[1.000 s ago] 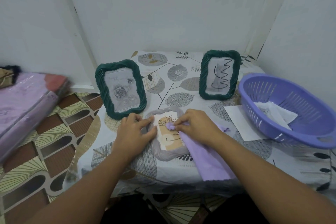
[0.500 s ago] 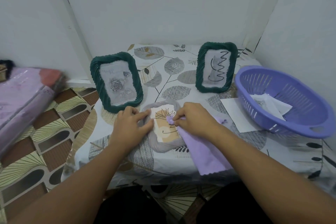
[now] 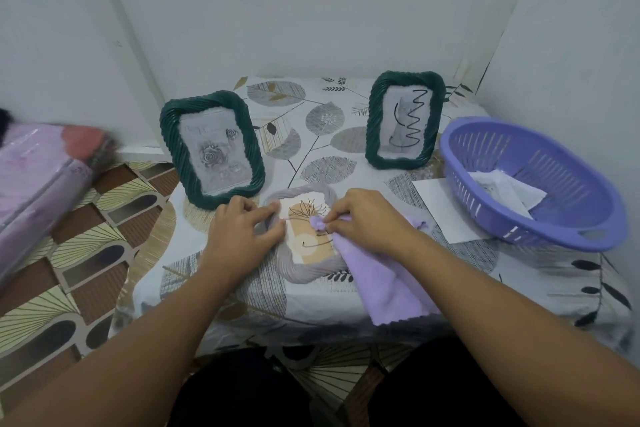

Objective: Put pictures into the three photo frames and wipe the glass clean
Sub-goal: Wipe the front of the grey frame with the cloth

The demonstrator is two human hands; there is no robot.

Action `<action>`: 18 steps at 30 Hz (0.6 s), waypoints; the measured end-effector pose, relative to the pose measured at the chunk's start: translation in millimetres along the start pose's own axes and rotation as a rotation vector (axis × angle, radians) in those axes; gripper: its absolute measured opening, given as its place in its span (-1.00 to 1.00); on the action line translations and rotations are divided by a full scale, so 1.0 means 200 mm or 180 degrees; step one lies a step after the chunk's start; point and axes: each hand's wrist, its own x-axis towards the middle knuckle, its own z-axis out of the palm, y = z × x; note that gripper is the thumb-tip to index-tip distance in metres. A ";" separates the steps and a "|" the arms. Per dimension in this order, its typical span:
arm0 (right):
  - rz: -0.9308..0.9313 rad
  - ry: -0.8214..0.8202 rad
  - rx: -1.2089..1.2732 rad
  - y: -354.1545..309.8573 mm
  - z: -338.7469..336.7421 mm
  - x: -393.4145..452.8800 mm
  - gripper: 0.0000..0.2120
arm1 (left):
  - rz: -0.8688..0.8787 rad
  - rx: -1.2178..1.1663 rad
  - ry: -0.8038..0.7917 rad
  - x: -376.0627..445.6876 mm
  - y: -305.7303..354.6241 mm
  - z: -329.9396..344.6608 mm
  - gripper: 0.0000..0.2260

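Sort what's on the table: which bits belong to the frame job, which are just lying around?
Job: grey frame, lying flat; purple cloth; two green frames, left and right; left hand; right hand.
Lying about: purple basket; loose paper; wrapped bundle.

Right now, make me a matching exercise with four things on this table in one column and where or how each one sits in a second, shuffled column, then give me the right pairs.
Things
1. dark green twisted-rim frame with the rose picture
2. grey twisted-rim frame
3. lilac cleaning cloth
4. purple slotted plastic basket

States
A. holds loose paper sheets, at the table's right end
B. lies flat under both hands
C. stands upright at the back left
D. pinched by the right hand, drapes over the table's front edge

Pairs: 1-C, 2-B, 3-D, 4-A
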 end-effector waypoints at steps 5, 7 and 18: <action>0.0047 0.0032 -0.0029 -0.03 0.01 0.01 -0.86 | 0.0041 0.0017 0.0046 -0.01 0.00 0.00 -0.57; -0.0005 -0.0088 -0.0014 0.00 0.00 -0.02 -0.87 | 0.0037 -0.0018 0.0041 -0.01 0.00 0.00 -0.50; -0.0173 -0.0176 0.0032 -0.01 0.01 -0.03 -0.87 | 0.0071 0.0021 0.0091 0.00 -0.01 0.01 -0.45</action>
